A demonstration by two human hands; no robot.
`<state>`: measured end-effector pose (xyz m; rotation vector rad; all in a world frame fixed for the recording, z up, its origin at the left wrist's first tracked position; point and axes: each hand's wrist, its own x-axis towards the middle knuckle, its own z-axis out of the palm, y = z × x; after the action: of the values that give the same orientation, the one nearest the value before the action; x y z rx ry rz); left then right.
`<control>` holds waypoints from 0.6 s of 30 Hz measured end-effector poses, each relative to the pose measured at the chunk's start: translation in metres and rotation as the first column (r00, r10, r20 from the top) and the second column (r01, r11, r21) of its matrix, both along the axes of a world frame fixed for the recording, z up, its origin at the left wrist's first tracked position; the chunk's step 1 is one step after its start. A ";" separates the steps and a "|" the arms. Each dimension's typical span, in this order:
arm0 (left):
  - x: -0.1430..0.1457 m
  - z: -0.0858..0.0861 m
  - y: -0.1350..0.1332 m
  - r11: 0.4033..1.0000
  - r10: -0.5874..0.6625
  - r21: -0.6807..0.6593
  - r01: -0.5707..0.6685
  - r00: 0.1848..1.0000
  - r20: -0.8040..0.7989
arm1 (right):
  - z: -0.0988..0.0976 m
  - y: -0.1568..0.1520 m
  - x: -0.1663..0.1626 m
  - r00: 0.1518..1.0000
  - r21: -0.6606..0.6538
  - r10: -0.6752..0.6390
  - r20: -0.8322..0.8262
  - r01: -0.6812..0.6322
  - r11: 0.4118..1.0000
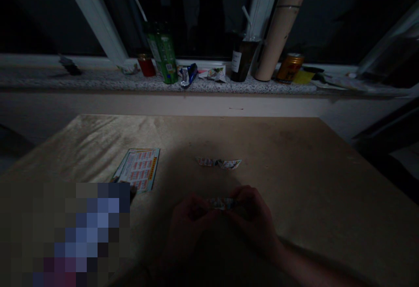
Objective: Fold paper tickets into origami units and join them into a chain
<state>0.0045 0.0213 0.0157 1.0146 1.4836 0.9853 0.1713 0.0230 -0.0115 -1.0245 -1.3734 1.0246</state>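
Observation:
My left hand (pixel 191 217) and my right hand (pixel 252 213) are closed on the two ends of a folded strip of printed paper (pixel 221 203), low over the near middle of the table. Thumbs and fingertips pinch the strip, which stretches between them. Just beyond lies a second folded paper piece (pixel 218 163), long and narrow, pinched at its middle with slanted ends. To the left rests a small stack of printed cards (pixel 140 169) with red and white boxes. Deep shadow covers both hands, so finer folds are hard to make out.
The brown table (pixel 294 160) reaches a granite sill (pixel 108 82). On the sill stand green bottles (pixel 166 56), a red jar (pixel 146 65), a dark cup (pixel 242 60) with a straw, a tall pink flask (pixel 278 34) and a gold can (pixel 290 68). Pixel blocks hide the lower left.

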 end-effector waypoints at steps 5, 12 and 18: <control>0.000 0.002 -0.002 1.000 0.023 0.002 -0.023 0.999 -0.029 | -0.002 -0.003 0.001 0.998 -0.017 -0.023 0.063 0.024 1.000; -0.005 -0.006 -0.004 0.996 -0.032 0.073 0.041 0.992 -0.123 | 0.001 0.001 0.002 0.998 -0.068 0.009 0.058 -0.005 0.998; -0.008 -0.010 -0.005 0.988 -0.051 0.136 0.067 0.992 -0.119 | 0.011 0.007 0.003 0.973 -0.042 0.191 0.127 -0.188 0.981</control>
<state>-0.0031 0.0158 0.0053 1.2276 1.4851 1.0134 0.1741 0.0302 -0.0009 -1.0115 -1.5911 1.1375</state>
